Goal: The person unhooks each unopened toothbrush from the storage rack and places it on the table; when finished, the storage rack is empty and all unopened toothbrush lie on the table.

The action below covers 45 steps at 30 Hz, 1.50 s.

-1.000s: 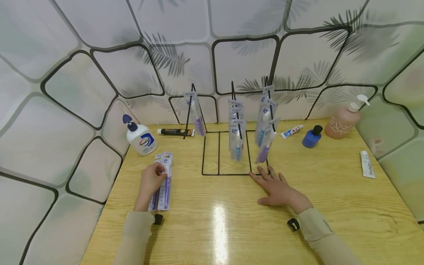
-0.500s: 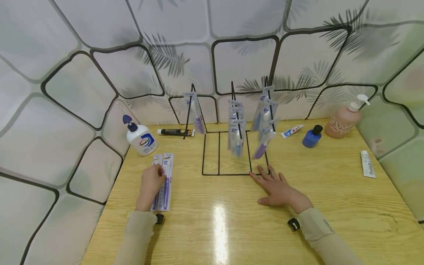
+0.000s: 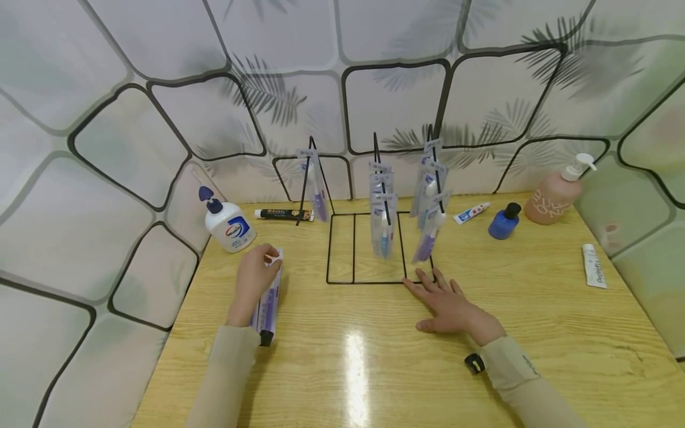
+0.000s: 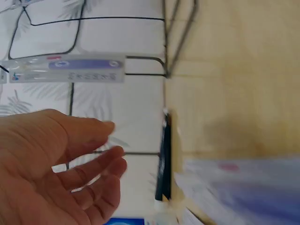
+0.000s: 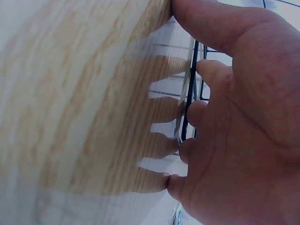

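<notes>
Toothbrush packs (image 3: 270,300) lie on table (image 3: 321,351), person's L side, partly hidden by L hand (image 3: 254,276); L grip narrow, nothing btwn thumb & fingertips. R hand (image 3: 446,306) fingers spread, at rack's (image 3: 354,249) front edge.

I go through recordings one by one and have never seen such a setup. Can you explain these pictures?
No machine here: you see a person's bare left hand and right hand. The wide picture comes from a camera on the head; the close ones from wrist cameras, one per hand.

On the table, toothbrush packs hang from a black rack. Around it are a white bottle, blue bottle, pink bottle and three tubes.

The left hand is at some loose packs; its close picture shows nothing between thumb and fingers. The right hand rests, fingers spread, at the rack's front edge, holding nothing.
</notes>
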Each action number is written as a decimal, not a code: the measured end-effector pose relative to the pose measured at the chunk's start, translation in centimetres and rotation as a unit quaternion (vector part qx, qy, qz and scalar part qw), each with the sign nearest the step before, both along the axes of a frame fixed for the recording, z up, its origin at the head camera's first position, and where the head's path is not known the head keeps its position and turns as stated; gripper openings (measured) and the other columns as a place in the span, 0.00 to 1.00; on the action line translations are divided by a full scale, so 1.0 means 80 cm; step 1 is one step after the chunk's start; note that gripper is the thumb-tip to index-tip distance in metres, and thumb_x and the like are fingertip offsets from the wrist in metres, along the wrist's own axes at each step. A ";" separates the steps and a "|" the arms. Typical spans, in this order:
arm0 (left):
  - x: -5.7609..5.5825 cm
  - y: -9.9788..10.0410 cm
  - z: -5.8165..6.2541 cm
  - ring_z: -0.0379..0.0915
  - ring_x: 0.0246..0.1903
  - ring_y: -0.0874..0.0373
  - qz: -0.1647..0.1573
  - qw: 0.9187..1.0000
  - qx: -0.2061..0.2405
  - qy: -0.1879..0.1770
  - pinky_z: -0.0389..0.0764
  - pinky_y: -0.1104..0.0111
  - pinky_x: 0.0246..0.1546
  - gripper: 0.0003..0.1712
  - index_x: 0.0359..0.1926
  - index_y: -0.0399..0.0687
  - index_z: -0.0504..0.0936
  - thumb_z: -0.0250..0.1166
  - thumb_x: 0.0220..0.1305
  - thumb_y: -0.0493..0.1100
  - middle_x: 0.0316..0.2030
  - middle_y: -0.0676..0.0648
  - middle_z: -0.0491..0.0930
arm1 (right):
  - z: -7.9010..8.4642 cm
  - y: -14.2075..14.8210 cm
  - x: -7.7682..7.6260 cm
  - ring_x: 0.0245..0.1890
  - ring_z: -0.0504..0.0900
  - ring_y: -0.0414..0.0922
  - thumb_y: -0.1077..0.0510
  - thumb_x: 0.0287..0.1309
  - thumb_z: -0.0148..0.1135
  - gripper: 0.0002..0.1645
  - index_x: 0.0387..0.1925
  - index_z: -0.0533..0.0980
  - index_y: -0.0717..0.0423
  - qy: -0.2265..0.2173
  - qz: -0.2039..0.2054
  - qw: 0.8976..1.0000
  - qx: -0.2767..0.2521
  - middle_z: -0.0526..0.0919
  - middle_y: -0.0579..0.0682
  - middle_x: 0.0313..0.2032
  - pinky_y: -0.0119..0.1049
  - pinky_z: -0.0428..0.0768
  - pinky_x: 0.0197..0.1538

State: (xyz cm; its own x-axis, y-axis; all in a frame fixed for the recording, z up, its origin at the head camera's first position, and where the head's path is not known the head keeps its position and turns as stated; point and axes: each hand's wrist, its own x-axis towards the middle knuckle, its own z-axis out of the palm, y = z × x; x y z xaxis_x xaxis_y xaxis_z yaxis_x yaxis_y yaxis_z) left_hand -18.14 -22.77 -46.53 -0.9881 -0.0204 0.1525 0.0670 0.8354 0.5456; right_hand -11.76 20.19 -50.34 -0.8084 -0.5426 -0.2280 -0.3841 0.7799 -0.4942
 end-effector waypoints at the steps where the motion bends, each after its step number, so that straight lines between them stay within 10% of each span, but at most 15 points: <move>1: -0.006 0.005 0.004 0.84 0.41 0.41 -0.009 1.000 0.022 0.010 0.82 0.50 0.42 0.08 0.42 0.38 0.84 0.69 0.63 0.37 0.42 0.36 0.87 | 0.000 0.000 0.000 0.77 0.37 0.76 0.43 0.61 0.70 0.55 0.81 0.51 0.48 0.000 -0.001 1.000 0.000 0.44 0.67 0.80 0.81 0.42 0.68; 6: -0.041 0.034 0.019 0.82 0.49 0.42 -0.039 0.985 0.156 0.057 0.85 0.50 0.45 0.11 0.49 0.38 0.83 0.68 0.66 0.36 0.50 0.37 0.84 | 0.000 0.001 0.000 0.77 0.38 0.76 0.42 0.61 0.69 0.55 0.81 0.52 0.49 0.001 -0.001 1.000 0.005 0.44 0.67 0.80 0.81 0.43 0.68; 16: -0.095 0.084 0.049 0.70 0.68 0.45 -0.096 0.916 0.368 0.126 0.76 0.46 0.63 0.05 0.40 0.31 0.78 0.61 0.71 0.32 0.66 0.40 0.75 | -0.004 0.003 -0.001 0.77 0.35 0.77 0.40 0.62 0.68 0.56 0.81 0.50 0.49 -0.012 0.002 1.000 -0.002 0.41 0.67 0.80 0.82 0.41 0.67; 21: -0.089 0.105 0.080 0.82 0.49 0.54 -0.114 0.890 0.420 0.139 0.81 0.64 0.55 0.06 0.38 0.22 0.78 0.62 0.67 0.27 0.46 0.35 0.83 | -0.007 0.004 -0.002 0.77 0.35 0.76 0.41 0.62 0.68 0.56 0.81 0.49 0.47 -0.013 -0.001 1.000 0.004 0.41 0.66 0.80 0.81 0.41 0.68; 26: -0.095 0.117 0.077 0.79 0.29 0.59 -0.129 0.871 0.440 0.178 0.78 0.75 0.32 0.02 0.32 0.21 0.77 0.60 0.62 0.23 0.31 0.46 0.83 | -0.006 0.004 -0.002 0.77 0.35 0.76 0.42 0.62 0.69 0.56 0.81 0.49 0.46 -0.013 -0.002 1.000 0.002 0.41 0.65 0.81 0.81 0.41 0.68; 31: -0.099 0.125 0.065 0.79 0.32 0.63 -0.144 0.877 0.422 0.178 0.80 0.74 0.36 0.02 0.32 0.25 0.80 0.63 0.63 0.24 0.32 0.44 0.84 | -0.004 0.004 -0.001 0.77 0.35 0.76 0.44 0.62 0.69 0.56 0.81 0.49 0.47 -0.013 -0.004 1.000 0.004 0.40 0.65 0.81 0.81 0.41 0.68; 37: -0.074 0.122 0.054 0.79 0.36 0.66 -0.183 0.907 0.354 0.137 0.80 0.75 0.40 0.04 0.37 0.29 0.82 0.66 0.66 0.30 0.38 0.32 0.83 | -0.001 0.001 -0.001 0.77 0.35 0.76 0.45 0.62 0.70 0.56 0.81 0.49 0.47 -0.019 -0.005 1.000 0.008 0.40 0.66 0.80 0.80 0.41 0.69; 45: -0.027 0.092 0.020 0.85 0.37 0.53 -0.122 0.956 0.260 0.053 0.80 0.77 0.37 0.04 0.38 0.37 0.83 0.70 0.64 0.32 0.39 0.36 0.86 | 0.001 -0.001 -0.002 0.77 0.34 0.76 0.47 0.62 0.70 0.55 0.81 0.49 0.48 -0.022 -0.008 1.000 0.009 0.40 0.66 0.80 0.80 0.40 0.69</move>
State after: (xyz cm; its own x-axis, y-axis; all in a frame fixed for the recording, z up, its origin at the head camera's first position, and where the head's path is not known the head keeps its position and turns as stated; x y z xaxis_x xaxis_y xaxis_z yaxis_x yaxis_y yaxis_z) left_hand -20.31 -15.42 -44.97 -0.9528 0.1080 0.2839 0.3030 0.4052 0.8626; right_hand -11.88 20.08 -50.26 -0.8055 -0.5255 -0.2740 -0.3498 0.7948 -0.4959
